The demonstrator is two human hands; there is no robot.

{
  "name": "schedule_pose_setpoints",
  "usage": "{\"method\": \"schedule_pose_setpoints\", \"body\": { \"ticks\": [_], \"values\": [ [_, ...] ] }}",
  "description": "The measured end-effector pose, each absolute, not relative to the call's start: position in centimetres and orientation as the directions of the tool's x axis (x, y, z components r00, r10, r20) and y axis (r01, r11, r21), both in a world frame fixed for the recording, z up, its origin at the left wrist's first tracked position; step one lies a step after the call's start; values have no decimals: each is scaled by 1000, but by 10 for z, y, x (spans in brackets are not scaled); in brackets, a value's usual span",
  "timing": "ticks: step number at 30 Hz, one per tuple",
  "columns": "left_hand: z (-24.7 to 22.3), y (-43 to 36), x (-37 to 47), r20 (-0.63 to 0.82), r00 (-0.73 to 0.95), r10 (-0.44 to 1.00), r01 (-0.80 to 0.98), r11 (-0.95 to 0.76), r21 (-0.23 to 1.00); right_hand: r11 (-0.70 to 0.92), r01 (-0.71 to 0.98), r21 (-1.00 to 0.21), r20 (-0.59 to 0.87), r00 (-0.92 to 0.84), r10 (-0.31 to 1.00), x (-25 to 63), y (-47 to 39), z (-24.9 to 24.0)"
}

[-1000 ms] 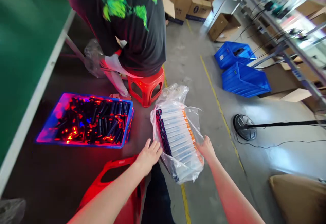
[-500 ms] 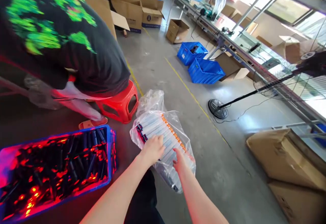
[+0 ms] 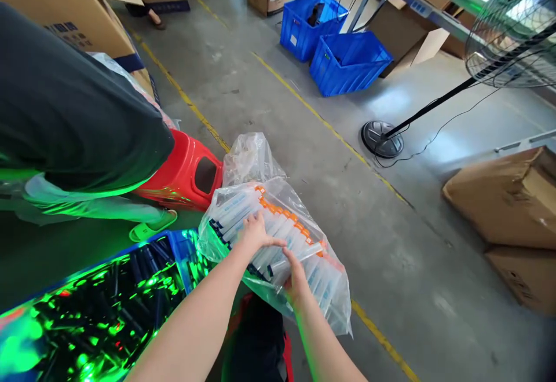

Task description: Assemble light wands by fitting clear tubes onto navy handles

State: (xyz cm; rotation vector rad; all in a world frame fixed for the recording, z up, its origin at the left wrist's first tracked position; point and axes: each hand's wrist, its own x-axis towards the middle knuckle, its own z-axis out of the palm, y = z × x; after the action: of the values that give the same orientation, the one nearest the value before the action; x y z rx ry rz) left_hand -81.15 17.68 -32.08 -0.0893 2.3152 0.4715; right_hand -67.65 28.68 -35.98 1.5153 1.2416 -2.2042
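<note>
Clear plastic tubes [image 3: 237, 204] with orange ends [image 3: 278, 211] and dark ends lie in rows in a clear plastic bag [image 3: 334, 281] in front of me. My left hand [image 3: 254, 234] rests on the tubes with its fingers and thumb apart. To its right, my right hand [image 3: 296, 281] is at the tubes, its thumb stretched up toward the left thumb. One tube [image 3: 310, 251] lies at a different slant behind the right thumb. The lower fingers of that hand are partly hidden, and I see no firm grip on the tube.
A blue crate [image 3: 185, 260] of dark, glowing sticks stands at left. Beside it, a person sits on a red stool [image 3: 182, 168]. Two blue bins [image 3: 347, 66], a fan base [image 3: 382, 139] and cardboard boxes [image 3: 499, 197] stand around the floor.
The view has tilted down and come nearer. My hands have moved closer together, thumbs nearly meeting, and one tube now lies at a slant. The crate's glow went from red to green.
</note>
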Motion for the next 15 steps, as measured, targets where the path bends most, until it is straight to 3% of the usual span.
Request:
{"method": "schedule_pose_setpoints", "body": {
  "ticks": [6, 11, 15],
  "values": [
    [-320, 186, -778, -805, -560, 197, -293, 861, 415, -689, 504, -520, -808, -553, 204, -655, 298, -340],
    [-320, 189, -762, -849, -454, 271, -401, 789, 466, -748, 503, -433, -812, -578, 82, -637, 305, -339],
    [-318, 182, -763, -865, -375, 334, -533, 686, 496, -746, 498, -441, -798, -599, 72, -631, 301, -343]
  ]
}}
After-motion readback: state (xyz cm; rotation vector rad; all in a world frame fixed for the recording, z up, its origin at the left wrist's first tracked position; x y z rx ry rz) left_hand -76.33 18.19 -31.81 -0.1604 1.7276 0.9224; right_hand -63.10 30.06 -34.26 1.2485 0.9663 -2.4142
